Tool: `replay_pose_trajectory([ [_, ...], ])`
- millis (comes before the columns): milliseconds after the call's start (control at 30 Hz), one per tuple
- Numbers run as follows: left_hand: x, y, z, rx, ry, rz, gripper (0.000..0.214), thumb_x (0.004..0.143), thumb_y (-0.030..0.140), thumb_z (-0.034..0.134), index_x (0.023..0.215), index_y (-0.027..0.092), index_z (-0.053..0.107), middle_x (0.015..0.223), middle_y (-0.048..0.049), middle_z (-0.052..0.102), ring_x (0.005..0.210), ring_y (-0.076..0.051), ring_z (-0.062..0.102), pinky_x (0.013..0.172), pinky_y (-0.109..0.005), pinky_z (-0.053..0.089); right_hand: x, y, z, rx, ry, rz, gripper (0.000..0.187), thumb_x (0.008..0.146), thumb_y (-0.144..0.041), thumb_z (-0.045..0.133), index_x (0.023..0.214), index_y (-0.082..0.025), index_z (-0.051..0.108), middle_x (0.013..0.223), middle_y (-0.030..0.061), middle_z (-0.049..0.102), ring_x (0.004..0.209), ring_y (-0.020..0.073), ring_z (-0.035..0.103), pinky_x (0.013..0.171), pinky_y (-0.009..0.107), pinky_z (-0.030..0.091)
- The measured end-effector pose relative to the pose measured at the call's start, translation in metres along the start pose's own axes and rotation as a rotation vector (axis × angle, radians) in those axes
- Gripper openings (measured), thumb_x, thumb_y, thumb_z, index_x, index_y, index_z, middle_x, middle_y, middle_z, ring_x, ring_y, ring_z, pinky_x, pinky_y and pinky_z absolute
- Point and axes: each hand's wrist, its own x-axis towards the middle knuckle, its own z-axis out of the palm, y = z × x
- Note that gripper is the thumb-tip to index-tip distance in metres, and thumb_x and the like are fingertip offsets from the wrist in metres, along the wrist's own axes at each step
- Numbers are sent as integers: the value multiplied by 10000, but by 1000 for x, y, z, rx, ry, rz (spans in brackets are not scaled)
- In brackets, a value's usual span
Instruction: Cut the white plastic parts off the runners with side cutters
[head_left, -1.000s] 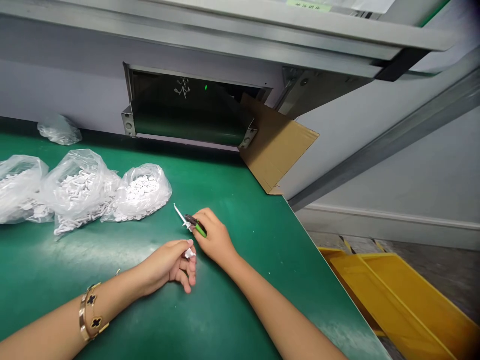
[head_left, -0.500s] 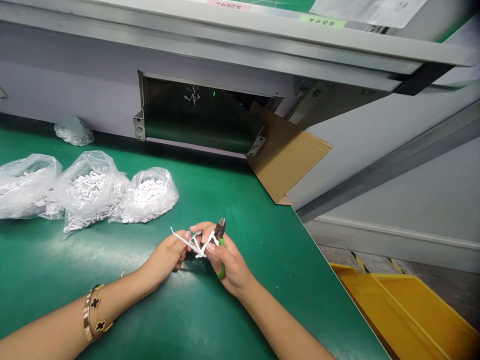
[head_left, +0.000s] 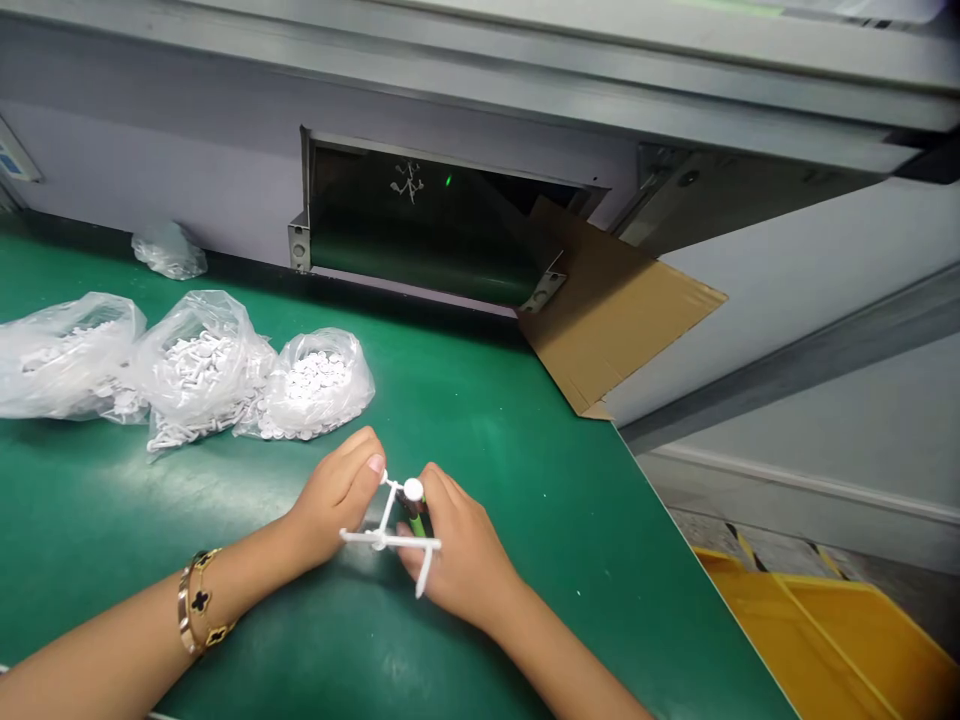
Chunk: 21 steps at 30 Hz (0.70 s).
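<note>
A white plastic sprue (head_left: 405, 543) with thin branches and a round white disc on one of them hangs between my hands, above the green table. My left hand (head_left: 336, 497) is closed, pinching one end of the sprue between thumb and fingers. Wrapped around green-handled side cutters (head_left: 417, 524), my right hand (head_left: 463, 548) is right beside the sprue. The dark jaws of the cutters are close to the disc and partly hidden behind it. I cannot tell whether the blades touch a branch.
Clear plastic bags (head_left: 311, 385) of small white parts stand at the left on the green table (head_left: 480, 400). Behind is a conveyor opening (head_left: 420, 235) with another white sprue (head_left: 407, 182) on its belt. A cardboard flap (head_left: 615, 310) leans beside it. Yellow bins (head_left: 840, 630) stand low at the right.
The sprue has been turned between my hands, so its disc now faces up. The cutters have swung from pointing up and away to sitting behind the sprue. The view has shifted slightly.
</note>
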Motion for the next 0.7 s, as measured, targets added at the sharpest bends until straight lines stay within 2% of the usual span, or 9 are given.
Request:
replay_pose_trajectory([
  [167, -2, 0, 4, -62, -41, -3, 313, 937, 277, 193, 679, 189, 346, 705, 1, 362, 668, -141, 369, 642, -278, 317, -2, 1, 2, -74, 23, -32, 110, 714, -239, 474, 742, -210, 371, 745, 15, 480, 659, 159, 452, 565, 262, 336],
  [367, -5, -1, 11, -151, -1, -54, 322, 943, 294, 208, 677, 187, 353, 691, 9, 355, 637, -131, 353, 607, -271, 310, -2, 3, 4, -155, 121, -82, 115, 754, -279, 474, 728, -205, 389, 702, 7, 458, 626, 151, 439, 539, 254, 328],
  [700, -5, -4, 12, -161, 49, -139, 328, 944, 318, 221, 665, 190, 336, 673, 21, 326, 625, -123, 341, 602, -268, 308, -2, 5, 6, -214, 173, -84, 125, 772, -290, 481, 741, -199, 401, 705, 14, 468, 618, 153, 436, 530, 254, 323],
])
